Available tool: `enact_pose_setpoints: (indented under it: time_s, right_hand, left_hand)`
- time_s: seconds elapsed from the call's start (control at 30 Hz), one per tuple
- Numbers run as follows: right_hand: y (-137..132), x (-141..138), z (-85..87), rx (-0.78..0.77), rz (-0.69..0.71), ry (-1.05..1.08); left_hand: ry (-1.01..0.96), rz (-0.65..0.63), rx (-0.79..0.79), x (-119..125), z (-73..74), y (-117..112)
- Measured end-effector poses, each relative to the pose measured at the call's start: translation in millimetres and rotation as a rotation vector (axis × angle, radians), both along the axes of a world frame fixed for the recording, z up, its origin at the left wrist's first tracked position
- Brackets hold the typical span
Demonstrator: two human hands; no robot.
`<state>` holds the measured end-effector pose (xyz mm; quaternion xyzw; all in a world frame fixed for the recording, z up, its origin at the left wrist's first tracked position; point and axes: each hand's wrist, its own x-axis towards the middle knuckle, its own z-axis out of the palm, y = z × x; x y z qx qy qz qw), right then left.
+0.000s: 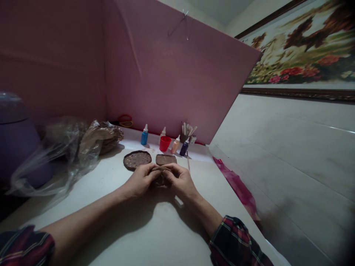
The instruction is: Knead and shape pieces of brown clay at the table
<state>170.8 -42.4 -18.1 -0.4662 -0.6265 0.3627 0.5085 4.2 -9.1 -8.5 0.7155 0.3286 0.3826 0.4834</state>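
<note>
Between my two hands, above the white tabletop, is a lump of brown clay [161, 180]. My left hand [142, 178] grips its left side, thumb on top. On its right side my right hand [181, 179] pinches it with thumb and fingers. The fingers hide much of the lump, so its full shape cannot be made out. Just beyond the hands lie a round brown clay piece [137, 160] with a raised rim and speckled surface, and a smaller squarish clay slab [165, 159], partly covered by my fingers.
Behind stand a blue bottle [144, 136], a red cup [165, 143], an orange bottle [175, 145], a dark blue bottle [184, 147] and a holder of tools [188, 132]. Leftward are a plastic bag [94, 142] and a purple container [22, 147]. Pink panels [172, 74] enclose the back.
</note>
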Motion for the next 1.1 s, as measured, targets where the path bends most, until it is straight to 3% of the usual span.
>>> enact_pose_setpoints:
  time_s: [0.1, 0.17, 0.27, 0.37, 0.53, 0.67, 0.8, 1.0, 1.1]
  right_hand:
    - [-0.8, -4.5, -1.2, 0.035, -0.032, -0.023]
    - [-0.6, -5.7, -0.9, 0.019, -0.046, 0.017]
    - [0.8, -4.3, 1.2, -0.063, -0.013, 0.176]
    - [2.3, -1.7, 2.6, -0.112, 0.029, 0.344]
    - [2.5, -4.3, 0.6, -0.085, 0.030, 0.444]
    - [1.8, -7.3, -0.5, -0.111, 0.067, 0.383]
    - [1.5, -5.9, 1.8, -0.086, 0.016, 0.229]
    - [-4.0, -5.9, 6.9, 0.127, -0.044, 0.097]
    - [-7.6, -7.3, 7.9, 0.119, -0.012, 0.088]
  left_hand:
    - [0.082, 0.074, 0.101, 0.2, -0.2, -4.8]
    - [0.055, 0.064, 0.053, 0.0, 2.0, -7.6]
    - [-0.066, -0.064, -0.117, -0.3, 6.8, -9.2]
    - [-0.161, -0.159, -0.170, -0.1, 7.3, -7.8]
    - [-0.152, -0.070, -0.014, 0.9, -0.9, -5.0]
    - [-0.057, -0.002, 0.110, -2.2, 0.6, -5.2]
    - [-0.035, 0.010, 0.129, -6.8, 6.6, -5.7]
    - [-0.015, -0.084, 0.133, -9.0, 7.2, -7.7]
    - [0.010, -0.102, 0.149, -7.5, 6.8, -9.1]
